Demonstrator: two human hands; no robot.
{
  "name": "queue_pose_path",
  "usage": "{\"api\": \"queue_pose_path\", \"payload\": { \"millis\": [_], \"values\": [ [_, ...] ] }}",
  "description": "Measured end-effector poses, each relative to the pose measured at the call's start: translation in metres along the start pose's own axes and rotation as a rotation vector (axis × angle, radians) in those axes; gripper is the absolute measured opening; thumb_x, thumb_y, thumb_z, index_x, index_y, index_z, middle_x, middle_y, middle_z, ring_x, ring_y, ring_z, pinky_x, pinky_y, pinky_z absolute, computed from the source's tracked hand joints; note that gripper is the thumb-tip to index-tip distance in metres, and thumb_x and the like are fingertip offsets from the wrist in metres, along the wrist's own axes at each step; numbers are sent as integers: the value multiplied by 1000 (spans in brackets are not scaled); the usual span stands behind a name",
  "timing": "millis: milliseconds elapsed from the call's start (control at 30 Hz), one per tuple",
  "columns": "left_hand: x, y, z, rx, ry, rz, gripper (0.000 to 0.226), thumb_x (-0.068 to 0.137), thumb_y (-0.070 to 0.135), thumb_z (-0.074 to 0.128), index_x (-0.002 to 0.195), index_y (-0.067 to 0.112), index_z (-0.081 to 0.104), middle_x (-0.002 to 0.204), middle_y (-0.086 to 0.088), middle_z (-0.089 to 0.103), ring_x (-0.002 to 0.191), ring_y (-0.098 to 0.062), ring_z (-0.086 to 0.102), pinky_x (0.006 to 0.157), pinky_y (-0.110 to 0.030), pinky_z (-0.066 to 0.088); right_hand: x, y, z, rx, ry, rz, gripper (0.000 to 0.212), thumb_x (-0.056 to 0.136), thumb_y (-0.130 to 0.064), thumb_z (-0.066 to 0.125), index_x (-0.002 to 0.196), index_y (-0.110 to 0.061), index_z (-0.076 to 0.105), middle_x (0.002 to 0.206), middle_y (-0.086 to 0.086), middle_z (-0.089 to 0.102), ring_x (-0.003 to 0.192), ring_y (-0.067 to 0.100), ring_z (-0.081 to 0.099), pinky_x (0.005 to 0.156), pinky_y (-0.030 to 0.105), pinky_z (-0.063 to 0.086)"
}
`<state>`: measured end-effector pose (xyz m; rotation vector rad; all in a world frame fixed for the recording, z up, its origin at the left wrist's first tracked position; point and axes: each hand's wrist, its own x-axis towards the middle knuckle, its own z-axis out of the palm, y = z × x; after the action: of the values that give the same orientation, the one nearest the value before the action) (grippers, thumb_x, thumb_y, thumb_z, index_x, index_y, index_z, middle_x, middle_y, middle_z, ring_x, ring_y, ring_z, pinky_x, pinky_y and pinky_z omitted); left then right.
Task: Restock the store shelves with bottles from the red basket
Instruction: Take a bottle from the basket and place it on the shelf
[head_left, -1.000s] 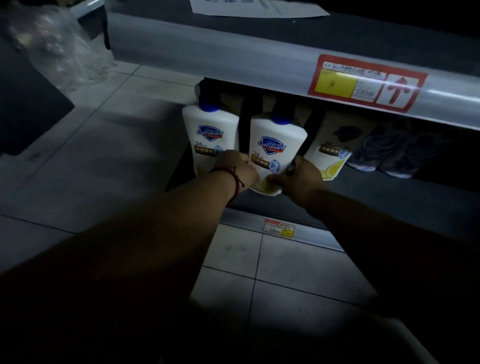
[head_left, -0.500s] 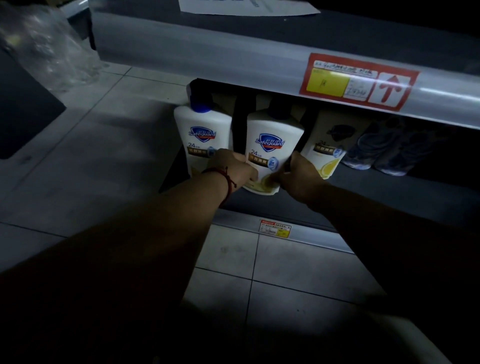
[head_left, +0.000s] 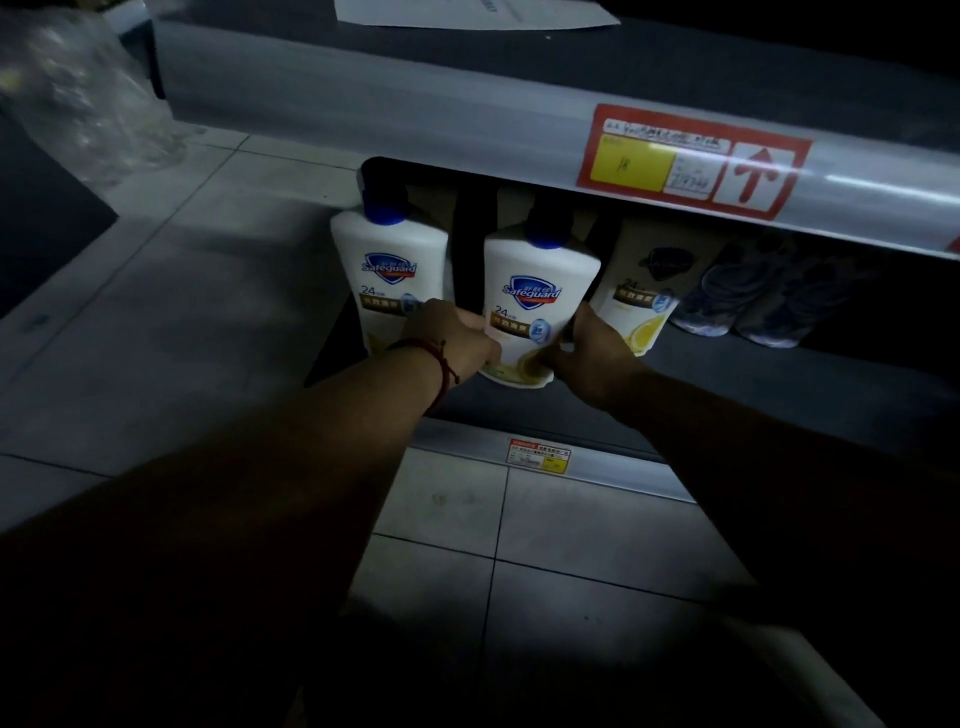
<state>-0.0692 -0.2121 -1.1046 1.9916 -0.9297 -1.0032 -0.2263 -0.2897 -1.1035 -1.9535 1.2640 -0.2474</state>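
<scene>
Both hands, left hand (head_left: 457, 338) and right hand (head_left: 592, 345), clasp the middle bottle (head_left: 540, 291) at the bottom shelf (head_left: 779, 395) front edge, narrow gaps separating it from neighbouring bottles (head_left: 389, 270).

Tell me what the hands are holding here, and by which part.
Both hands, left and right, grip the middle bottle by its lower sides, near the base.

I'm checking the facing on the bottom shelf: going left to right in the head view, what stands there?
Left white bottle → middle white bottle, held between left hand and right hand → lemon-label bottle → dark shoes.
</scene>
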Motion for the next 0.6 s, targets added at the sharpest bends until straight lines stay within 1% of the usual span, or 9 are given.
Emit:
{"api": "queue_pose_path", "payload": {
  "millis": [67, 133, 200, 267, 333, 400, 433, 500, 600],
  "values": [
    [-3, -3, -5, 98, -50, 26, 38, 78, 9, 75, 116, 11, 71, 114, -9, 71, 110, -27, 63, 101, -41, 50, 1, 1, -1, -28, -7, -5, 54, 90, -12, 66, 137, -12, 41, 135, 12, 56, 123, 29, 54, 102, 45, 48],
    [-7, -2, -6, 330, -104, 91, 31, 87, 13, 68, 117, 12, 71, 118, -8, 68, 114, -27, 59, 104, -37, 46, 1, 0, -4, -53, -19, -4, 50, 89, -16, 68, 134, -12, 47, 132, 12, 59, 116, 28, 58, 98, 46, 51],
    [-14, 4, -4, 611, -178, 137, 31, 91, 14, 61, 121, 13, 68, 125, -7, 64, 117, -28, 58, 103, -36, 45, -1, -3, -10, -96, -50, -5, 47, 89, -21, 70, 131, -11, 52, 130, 11, 60, 111, 25, 58, 94, 35, 50],
    [-23, 14, 0, 779, -221, 160, 37, 91, 14, 60, 127, 14, 64, 130, -8, 61, 120, -28, 56, 103, -33, 45, -6, -5, -16, -205, -88, -18, 50, 87, -25, 72, 131, -10, 51, 132, 10, 58, 117, 25, 55, 89, 29, 44],
    [-34, 27, 2, 817, -216, 231, 39, 88, 15, 61, 127, 17, 64, 131, -9, 60, 123, -30, 53, 104, -34, 43, -12, -4, -23, -318, -107, -41, 57, 87, -24, 71, 136, -9, 45, 137, 12, 53, 124, 28, 52, 94, 31, 45],
    [-49, 41, 3, 791, -204, 301, 39, 87, 17, 63, 127, 19, 65, 130, -9, 61, 122, -30, 53, 106, -37, 43, -25, -3, -32, -369, -118, -63, 63, 88, -23, 71, 141, -10, 39, 141, 16, 51, 127, 30, 50, 100, 34, 45],
    [-53, 47, 3, 783, -199, 315, 41, 87, 19, 64, 129, 19, 63, 131, -9, 60, 121, -29, 53, 106, -37, 43, -32, -3, -36, -382, -121, -69, 65, 88, -25, 71, 142, -10, 38, 142, 16, 50, 128, 31, 50, 100, 34, 43],
    [-65, 64, 1, 800, -191, 310, 48, 87, 24, 67, 133, 18, 59, 134, -10, 59, 122, -27, 54, 106, -37, 43, -51, -6, -52, -392, -124, -92, 69, 88, -30, 71, 144, -11, 36, 143, 15, 49, 130, 30, 49, 100, 31, 41],
    [-92, 102, 7, 824, -242, 294, 61, 86, 29, 71, 141, 16, 50, 139, -8, 56, 126, -25, 53, 109, -36, 41, -82, -2, -94, -423, -121, -133, 76, 87, -34, 71, 149, -10, 33, 147, 14, 46, 135, 28, 45, 106, 30, 36]
  ]
}}
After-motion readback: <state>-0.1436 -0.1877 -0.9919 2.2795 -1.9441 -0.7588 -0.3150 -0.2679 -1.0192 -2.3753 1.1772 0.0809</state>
